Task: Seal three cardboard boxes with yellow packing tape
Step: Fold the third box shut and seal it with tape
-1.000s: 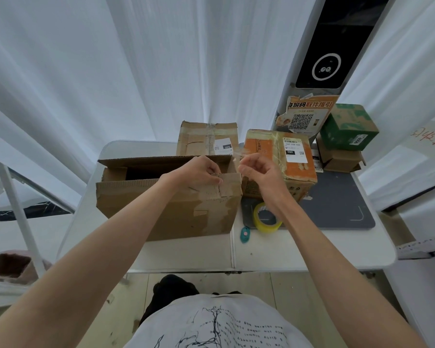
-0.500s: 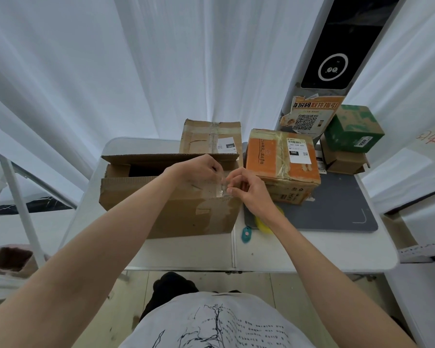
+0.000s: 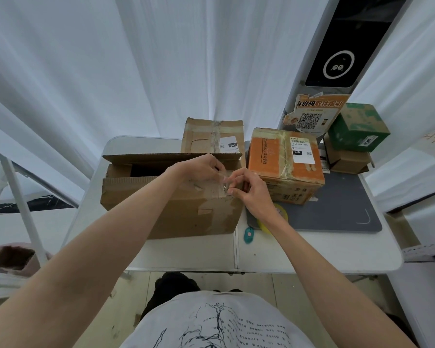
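From the head view I saw the large open cardboard box (image 3: 166,204) on the white table (image 3: 312,249), its flaps still up. My left hand (image 3: 201,169) and right hand (image 3: 251,189) met at its near right corner, both pinching a clear strip of old tape (image 3: 221,183) there. The yellow tape roll (image 3: 278,217) lay on the grey mat (image 3: 342,207), partly hidden by my right wrist. Two taped boxes (image 3: 286,164) stood behind.

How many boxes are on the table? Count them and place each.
5: open box front left; taped box behind it; orange box centre; green box stacked on brown box, far right.
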